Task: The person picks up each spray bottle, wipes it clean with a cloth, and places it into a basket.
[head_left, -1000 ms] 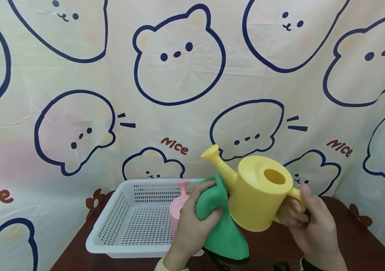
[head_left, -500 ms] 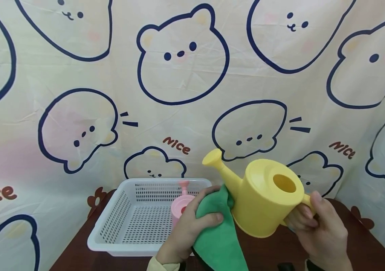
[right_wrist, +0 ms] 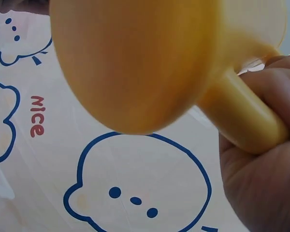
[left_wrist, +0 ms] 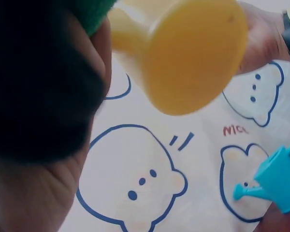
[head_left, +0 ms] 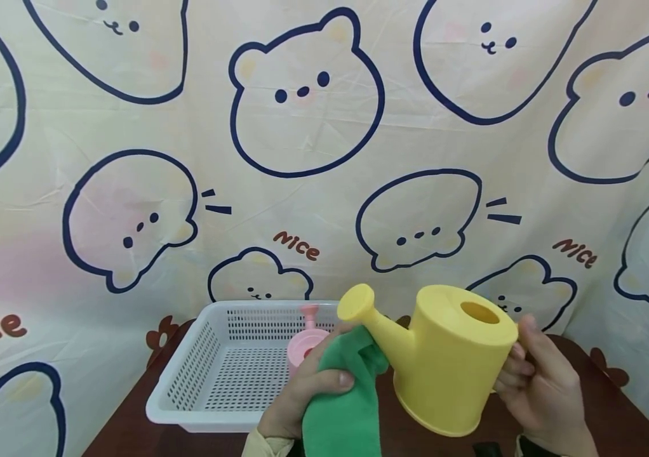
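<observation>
My right hand (head_left: 550, 390) grips the handle of a yellow watering can (head_left: 453, 362), held raised over the table with its spout pointing left. The right wrist view shows fingers wrapped round the handle (right_wrist: 246, 113) beside the can's smooth body. In my left hand (head_left: 296, 397) is a green cloth (head_left: 344, 393), pinched under the thumb and hanging down. The cloth's upper edge is right at the spout (head_left: 384, 333), below its round rose. In the left wrist view the can's base (left_wrist: 198, 53) is large and the left hand is mostly dark.
A white perforated basket (head_left: 178, 374) stands on the dark brown table (head_left: 124, 431) to the left, with a pink watering can (head_left: 301, 346) in it. A blue watering can (left_wrist: 280, 181) shows in the left wrist view. A patterned curtain (head_left: 301, 139) hangs behind.
The yellow watering can has come lower and turned slightly, its spout dropping. My left hand has shifted left and down with the green cloth, from beside the can's body to the spout.
</observation>
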Tool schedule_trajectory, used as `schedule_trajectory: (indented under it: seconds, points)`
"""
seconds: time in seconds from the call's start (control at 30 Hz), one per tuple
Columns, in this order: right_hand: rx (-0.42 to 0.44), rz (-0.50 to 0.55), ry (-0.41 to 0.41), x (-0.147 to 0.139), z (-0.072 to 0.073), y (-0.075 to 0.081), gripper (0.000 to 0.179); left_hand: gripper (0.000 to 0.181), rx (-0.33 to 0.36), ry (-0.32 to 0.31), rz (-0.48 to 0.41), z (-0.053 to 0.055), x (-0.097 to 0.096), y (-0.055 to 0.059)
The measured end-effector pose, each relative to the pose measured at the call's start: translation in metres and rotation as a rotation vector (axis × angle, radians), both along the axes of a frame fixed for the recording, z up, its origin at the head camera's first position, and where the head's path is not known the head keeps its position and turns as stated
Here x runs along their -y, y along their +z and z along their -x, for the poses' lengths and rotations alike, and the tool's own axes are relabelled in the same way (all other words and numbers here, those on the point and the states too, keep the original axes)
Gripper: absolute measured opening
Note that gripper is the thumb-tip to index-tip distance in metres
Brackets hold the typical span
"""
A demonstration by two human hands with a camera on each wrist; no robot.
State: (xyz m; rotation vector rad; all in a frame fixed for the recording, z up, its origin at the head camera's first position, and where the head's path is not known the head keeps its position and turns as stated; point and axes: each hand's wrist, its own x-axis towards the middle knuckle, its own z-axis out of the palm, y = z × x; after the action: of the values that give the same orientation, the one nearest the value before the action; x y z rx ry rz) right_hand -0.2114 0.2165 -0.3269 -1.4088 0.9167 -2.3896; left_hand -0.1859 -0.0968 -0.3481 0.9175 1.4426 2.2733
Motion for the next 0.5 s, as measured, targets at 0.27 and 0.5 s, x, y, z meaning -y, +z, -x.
schedule_trajectory:
  seconds: [0.27, 0.5]
  points:
    - [0.067, -0.056, -0.101, -0.0024, 0.0015, -0.0028, 0.057, 0.065, 0.070, -0.138, -0.285, -0.0094, -0.0027, -0.0048]
    - [0.003, -0.062, -0.187, 0.0020, 0.0025, -0.0031, 0.058, 0.061, 0.018, -0.002, -0.250, -0.0056, -0.0074, 0.0020]
